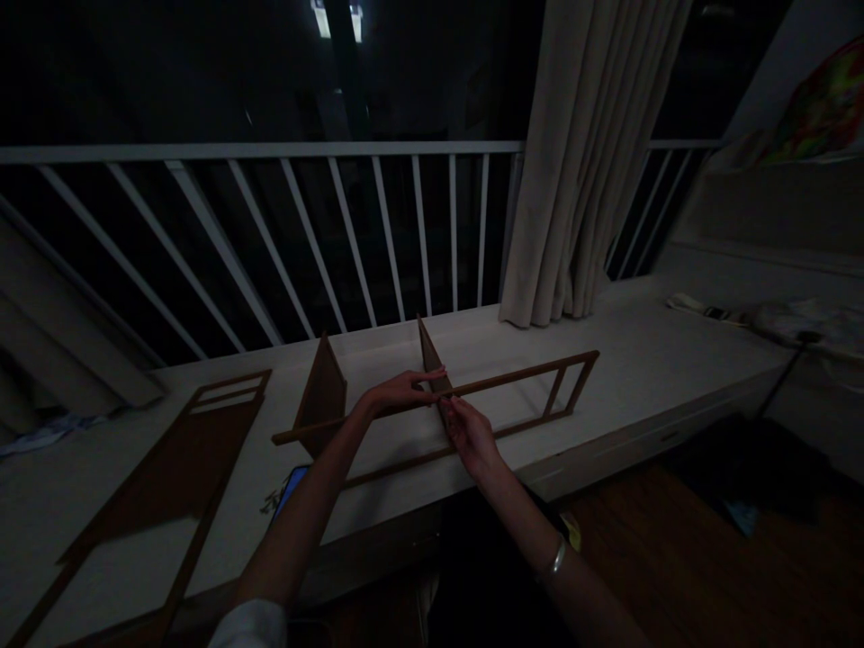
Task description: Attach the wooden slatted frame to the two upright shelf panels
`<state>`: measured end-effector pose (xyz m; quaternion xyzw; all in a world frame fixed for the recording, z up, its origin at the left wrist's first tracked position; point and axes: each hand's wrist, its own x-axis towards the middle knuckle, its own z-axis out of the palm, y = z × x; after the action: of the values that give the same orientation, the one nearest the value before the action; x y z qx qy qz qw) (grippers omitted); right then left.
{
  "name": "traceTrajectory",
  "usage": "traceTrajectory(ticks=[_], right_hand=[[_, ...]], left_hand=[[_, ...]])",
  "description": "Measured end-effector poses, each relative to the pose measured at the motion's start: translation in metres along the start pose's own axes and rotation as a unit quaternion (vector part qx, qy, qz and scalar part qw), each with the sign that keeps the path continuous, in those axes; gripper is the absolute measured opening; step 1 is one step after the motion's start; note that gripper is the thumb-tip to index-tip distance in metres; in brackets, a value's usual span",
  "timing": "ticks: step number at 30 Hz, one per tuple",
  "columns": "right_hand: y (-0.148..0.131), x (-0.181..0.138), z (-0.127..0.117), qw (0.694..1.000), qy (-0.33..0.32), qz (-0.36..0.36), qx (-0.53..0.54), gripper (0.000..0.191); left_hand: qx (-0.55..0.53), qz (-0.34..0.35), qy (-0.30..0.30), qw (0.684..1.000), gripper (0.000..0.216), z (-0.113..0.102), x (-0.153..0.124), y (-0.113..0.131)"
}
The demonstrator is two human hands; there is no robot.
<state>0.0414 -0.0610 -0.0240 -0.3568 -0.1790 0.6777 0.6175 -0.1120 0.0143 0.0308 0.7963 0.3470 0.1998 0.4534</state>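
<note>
Frame point(519, 376) with two boards point(322, 387) point(427, 347), two hands point(401, 391) point(473, 437)

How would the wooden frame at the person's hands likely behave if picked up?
The wooden frame is probably stiff, since its long rails look straight, without sagging. It seems likely light for its size, being mostly open between slim bars. Rolling looks unlikely, given those straight edges.

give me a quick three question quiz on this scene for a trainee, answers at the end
1. Which arm wears the silver bangle?
2. True or false: the left hand and right hand are close together at the wooden frame.
3. Fill in: the beige curtain hangs in front of the white ____.

Key: 1. The right arm. 2. True. 3. Railing.
</note>
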Motion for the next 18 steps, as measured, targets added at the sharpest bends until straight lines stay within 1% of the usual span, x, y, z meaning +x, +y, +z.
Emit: traceTrajectory(ticks=[3, 5, 7, 9, 12, 16, 18], right_hand=[[0.002, -0.002, -0.001, 0.995, 0.001, -0.073, -0.072, 0.033], [0.005, -0.001, -0.002, 0.985, -0.012, -0.126, -0.113, 0.037], [0.007, 0.002, -0.002, 0.972, -0.022, -0.18, -0.149, 0.036], [0.008, 0.006, -0.002, 0.955, -0.018, -0.221, -0.195, 0.034], [0.004, 0.01, -0.002, 0.919, 0.006, -0.269, -0.288, 0.032], [-0.008, 0.011, -0.007, 0.847, 0.036, -0.339, -0.408, 0.027], [-0.013, 0.011, -0.009, 0.827, 0.038, -0.352, -0.436, 0.027]], left_hand=[[0.005, -0.004, 0.003, 1.0, 0.063, 0.0, -0.001, 0.002], [-0.004, -0.014, 0.0, 1.0, 0.064, 0.001, -0.003, 0.004], [-0.015, -0.022, -0.004, 1.0, 0.065, 0.003, -0.004, 0.006], [-0.021, -0.025, -0.003, 0.999, 0.065, 0.004, -0.005, 0.007], [-0.019, -0.026, 0.009, 0.999, 0.066, 0.003, -0.005, 0.007], [-0.015, -0.032, 0.008, 0.999, 0.066, 0.002, -0.006, 0.008], [-0.016, -0.028, 0.011, 0.999, 0.064, 0.002, -0.006, 0.009]])
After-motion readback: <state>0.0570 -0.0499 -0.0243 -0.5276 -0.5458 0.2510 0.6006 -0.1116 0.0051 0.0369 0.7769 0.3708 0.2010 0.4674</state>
